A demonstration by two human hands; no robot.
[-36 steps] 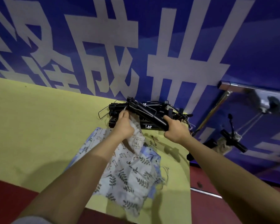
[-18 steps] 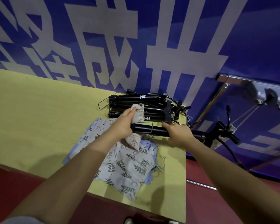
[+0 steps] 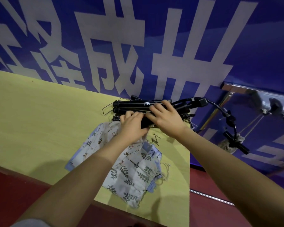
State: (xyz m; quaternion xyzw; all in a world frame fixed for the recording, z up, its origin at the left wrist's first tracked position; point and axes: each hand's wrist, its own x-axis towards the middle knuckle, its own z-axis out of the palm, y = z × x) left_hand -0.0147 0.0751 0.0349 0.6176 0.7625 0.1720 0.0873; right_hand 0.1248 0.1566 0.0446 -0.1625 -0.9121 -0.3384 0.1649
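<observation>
Drawing the black stand (image 3: 144, 123) away from the spot nearer the body, where half a second ago holding it crosswise above the printed bags (image 3: 129, 167). Now bringing it up and back against the pile of folded stands (image 3: 134, 104) at the far edge of the counter (image 3: 39, 122), tight under the blue banner (image 3: 203, 38). Swinging its gooseneck arm (image 3: 202, 102) out past the counter's right edge along the way.

Judging from this: either bracing the stand against the pile to work the cloth pouch (image 3: 142, 140) over its end, or simply parking it there. Not possible to tell which yet. Not looking bagged so far, with only a short dark stretch of tube showing between the two hands.

Reaching forward with both forearms stretched long and converging on the pile. Laying the right hand (image 3: 166, 119) palm-down over the stand, fingers (image 3: 161, 105) curling over the upper tubes and clamping it. Closing the left hand (image 3: 132, 124) knuckles-up just beside it, almost touching. Apparently bunching the left fingers on the pouch at the tube's near end, with pale cloth trailing out below the palm. Leaving the small metal clips (image 3: 155, 140) lying loose on the counter beside the bags.
</observation>
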